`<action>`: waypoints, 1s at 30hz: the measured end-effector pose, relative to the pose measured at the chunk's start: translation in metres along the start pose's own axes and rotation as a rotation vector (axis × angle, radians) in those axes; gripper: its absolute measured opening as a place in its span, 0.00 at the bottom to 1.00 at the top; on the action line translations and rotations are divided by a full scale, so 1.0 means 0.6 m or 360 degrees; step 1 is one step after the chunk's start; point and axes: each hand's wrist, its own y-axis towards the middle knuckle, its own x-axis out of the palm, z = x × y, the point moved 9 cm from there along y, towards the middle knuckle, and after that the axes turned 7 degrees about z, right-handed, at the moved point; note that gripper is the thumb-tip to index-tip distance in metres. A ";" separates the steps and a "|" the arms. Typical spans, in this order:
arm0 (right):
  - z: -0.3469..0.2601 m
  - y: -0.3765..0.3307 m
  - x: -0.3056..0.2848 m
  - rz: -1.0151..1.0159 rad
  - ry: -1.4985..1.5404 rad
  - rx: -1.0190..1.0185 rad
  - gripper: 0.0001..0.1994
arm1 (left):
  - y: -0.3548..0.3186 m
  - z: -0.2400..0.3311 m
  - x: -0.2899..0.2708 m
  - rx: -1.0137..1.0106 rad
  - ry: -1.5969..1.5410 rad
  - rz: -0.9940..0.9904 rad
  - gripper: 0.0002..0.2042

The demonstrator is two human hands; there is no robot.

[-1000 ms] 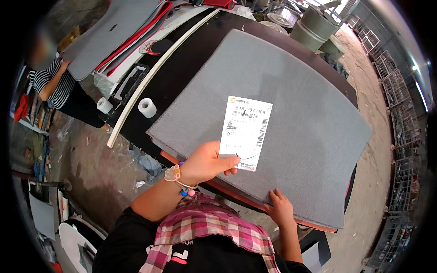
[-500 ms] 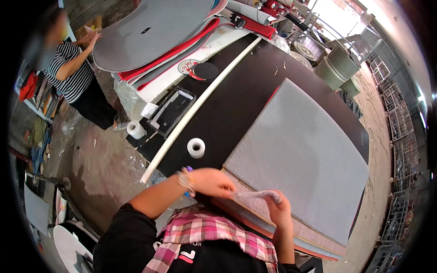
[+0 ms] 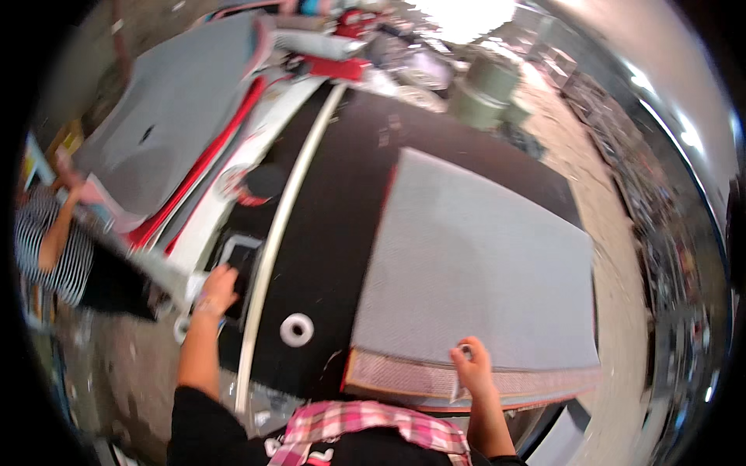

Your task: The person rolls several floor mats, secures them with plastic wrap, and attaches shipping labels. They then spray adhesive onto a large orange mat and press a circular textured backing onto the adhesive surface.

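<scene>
Out to the left, my left hand [image 3: 219, 289] reaches over a black tray [image 3: 239, 250] beside the long pale strip of wood or plastic [image 3: 281, 217]. It is blurred; its fingers look apart and nothing shows in them. My right hand [image 3: 474, 363] is closed over the near edge of a stack of grey mats [image 3: 474, 256]. A thin, pale, translucent strip [image 3: 457, 387] hangs from its fingers; its exact kind is unclear. The mats' near side shows pinkish-brown layers. Between the hands, a white roll [image 3: 297, 330] stands on the black table [image 3: 326, 256].
More grey and red mats [image 3: 175, 116] are piled at the far left, where a person in a striped top [image 3: 54, 241] holds their edge. A round black piece [image 3: 266, 180] lies near the pale strip. Green drums [image 3: 482, 93] stand beyond the table.
My hands have parted: the left moved left to the tray, while the right keeps the pale strip that both held stretched. The view has turned, and the co-worker's hand has lowered along the mats.
</scene>
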 end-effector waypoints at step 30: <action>0.255 0.162 -0.198 -0.0030 -0.0143 0.0447 0.13 | -0.150 0.566 0.043 -0.0083 -0.1841 -0.0444 0.15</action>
